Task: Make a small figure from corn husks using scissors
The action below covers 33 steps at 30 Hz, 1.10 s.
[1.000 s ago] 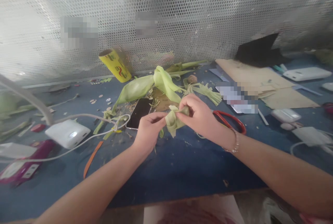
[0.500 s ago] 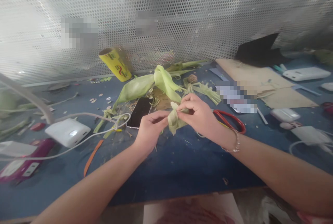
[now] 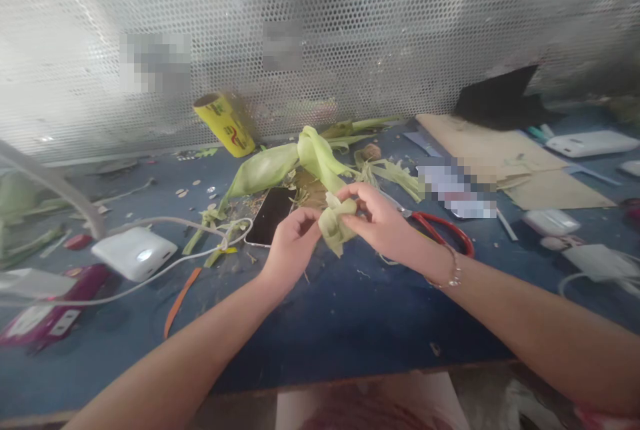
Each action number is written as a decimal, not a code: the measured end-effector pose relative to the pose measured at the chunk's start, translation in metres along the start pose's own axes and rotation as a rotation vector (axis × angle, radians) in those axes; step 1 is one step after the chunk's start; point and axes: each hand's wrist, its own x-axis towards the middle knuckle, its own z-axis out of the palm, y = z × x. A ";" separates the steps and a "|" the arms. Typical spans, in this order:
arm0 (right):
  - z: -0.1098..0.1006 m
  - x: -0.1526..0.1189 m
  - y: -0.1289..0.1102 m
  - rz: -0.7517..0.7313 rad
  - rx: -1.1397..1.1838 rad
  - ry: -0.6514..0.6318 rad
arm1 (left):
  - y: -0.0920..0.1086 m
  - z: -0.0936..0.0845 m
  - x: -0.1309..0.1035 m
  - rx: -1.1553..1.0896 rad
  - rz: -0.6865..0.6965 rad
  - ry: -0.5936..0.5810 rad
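A pale green folded piece of corn husk [image 3: 336,227] is held up between my two hands over the blue table. My left hand [image 3: 291,243] pinches its left edge with thumb and fingertips. From the right, my right hand [image 3: 375,218] grips the husk's upper right side, its fingers curled over the folds. Just beyond lie long green husk leaves [image 3: 315,160], knotted in the middle. Red-handled scissors [image 3: 445,227] rest partly behind my right wrist. A dark-screened phone [image 3: 271,215] lies behind my left hand.
A yellow cardboard tube [image 3: 227,127] leans by the perforated metal panel [image 3: 350,30]. On the left are a white charger [image 3: 135,253] with a cable, an orange strip [image 3: 181,302] and a magenta power strip [image 3: 75,303]. Brown cardboard [image 3: 480,147] and a white earphone case [image 3: 551,222] lie right.
The husk piece has been turned and now shows looser, more open folds. My right fingers have shifted over its top, and my left fingers have drawn back slightly to its edge.
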 end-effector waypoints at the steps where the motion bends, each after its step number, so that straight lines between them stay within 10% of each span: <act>1: 0.000 0.000 0.000 0.001 -0.009 0.006 | 0.000 0.000 0.000 0.016 0.011 0.001; 21: -0.004 0.009 0.009 0.135 0.328 0.001 | 0.004 0.003 -0.003 -0.359 -0.079 -0.087; 33: -0.002 -0.006 -0.005 -0.345 -0.274 -0.049 | 0.005 0.004 -0.006 0.048 0.092 -0.068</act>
